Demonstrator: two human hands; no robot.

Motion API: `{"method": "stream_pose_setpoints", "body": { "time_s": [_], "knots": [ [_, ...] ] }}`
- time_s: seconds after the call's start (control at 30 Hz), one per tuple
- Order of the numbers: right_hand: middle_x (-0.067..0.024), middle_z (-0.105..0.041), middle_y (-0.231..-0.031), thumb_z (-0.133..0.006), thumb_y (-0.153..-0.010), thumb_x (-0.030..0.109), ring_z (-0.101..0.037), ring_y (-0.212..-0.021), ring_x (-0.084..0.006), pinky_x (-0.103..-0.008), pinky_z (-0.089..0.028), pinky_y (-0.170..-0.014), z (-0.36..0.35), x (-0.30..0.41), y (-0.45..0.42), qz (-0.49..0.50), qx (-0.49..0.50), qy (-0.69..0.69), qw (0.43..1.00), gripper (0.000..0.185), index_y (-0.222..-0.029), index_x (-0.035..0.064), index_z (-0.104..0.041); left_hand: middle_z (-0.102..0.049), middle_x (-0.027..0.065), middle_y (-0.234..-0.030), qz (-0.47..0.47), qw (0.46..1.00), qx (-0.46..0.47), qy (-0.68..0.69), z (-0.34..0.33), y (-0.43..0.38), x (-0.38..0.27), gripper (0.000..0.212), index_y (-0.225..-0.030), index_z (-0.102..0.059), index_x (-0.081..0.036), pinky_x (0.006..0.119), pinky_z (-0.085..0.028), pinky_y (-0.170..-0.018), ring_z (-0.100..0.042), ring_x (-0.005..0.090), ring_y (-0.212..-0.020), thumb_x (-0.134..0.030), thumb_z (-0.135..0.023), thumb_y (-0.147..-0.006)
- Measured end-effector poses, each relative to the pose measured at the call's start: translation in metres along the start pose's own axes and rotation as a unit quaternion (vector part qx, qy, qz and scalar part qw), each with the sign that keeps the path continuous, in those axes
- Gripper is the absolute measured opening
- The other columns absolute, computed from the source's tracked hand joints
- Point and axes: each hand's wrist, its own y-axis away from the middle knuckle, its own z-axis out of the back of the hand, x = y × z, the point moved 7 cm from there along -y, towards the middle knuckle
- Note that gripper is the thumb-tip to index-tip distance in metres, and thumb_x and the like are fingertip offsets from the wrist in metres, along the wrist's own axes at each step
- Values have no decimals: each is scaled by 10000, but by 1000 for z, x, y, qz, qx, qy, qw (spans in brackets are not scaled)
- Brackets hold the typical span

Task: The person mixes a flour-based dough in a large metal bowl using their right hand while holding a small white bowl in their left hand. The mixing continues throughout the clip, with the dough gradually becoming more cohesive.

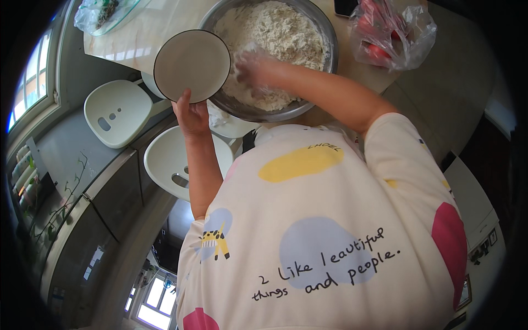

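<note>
My left hand [192, 113] grips the near rim of a round white bowl with a dark edge [192, 66], thumb on the inside, at the left side of a large metal basin [330, 45]. The white bowl looks empty and overlaps the basin's rim. Inside the basin lies a heap of crumbly, floury dough [288, 35], with looser flour towards the left. My right hand [253, 68], blurred and coated with flour, is in the basin at the left side of the heap. Its fingers are too blurred to tell whether they close on any dough.
A clear plastic bag with red items [392, 37] lies right of the basin, beside a dark phone-like object [345, 7]. Another plastic bag [93, 16] rests on the table's far left. White chairs [117, 111] stand at the table's left and near edges.
</note>
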Motion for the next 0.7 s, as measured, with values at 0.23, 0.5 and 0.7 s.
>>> {"method": "stream_pose_setpoints", "body": {
  "time_s": [0.23, 0.5, 0.7],
  "knots": [
    [-85, -394, -1425, -681, -786, 389, -258, -1384, -331, -600, -201, -1097, 31, -24, 45, -35, -5, 40, 999, 473, -1216, 221, -579, -500, 103, -1257, 0, 1000, 18, 0, -6, -3, 0, 584, -1330, -409, -41, 406, -443, -982, -499, 249, -1176, -85, -624, -789],
    [-106, -261, -1525, -594, -810, 544, -184, -1421, -332, -583, -94, -1128, 42, -63, -24, -204, -21, 55, 977, 708, -1386, 173, -416, -486, 104, -1285, 7, 1000, 4, -12, -5, -5, -1, 609, -1352, -388, -60, 408, -438, -991, -491, 260, -1197, -90, -622, -791],
    [-124, -420, -1398, -691, -743, 479, -301, -1363, -296, -593, -208, -1099, -8, 20, 13, 25, 78, 10, 997, 611, -1255, 183, -540, -494, 109, -1277, 0, 1000, 9, 7, -1, -1, -2, 585, -1344, -390, -38, 385, -445, -981, -507, 247, -1182, -97, -615, -807]
  ]
}}
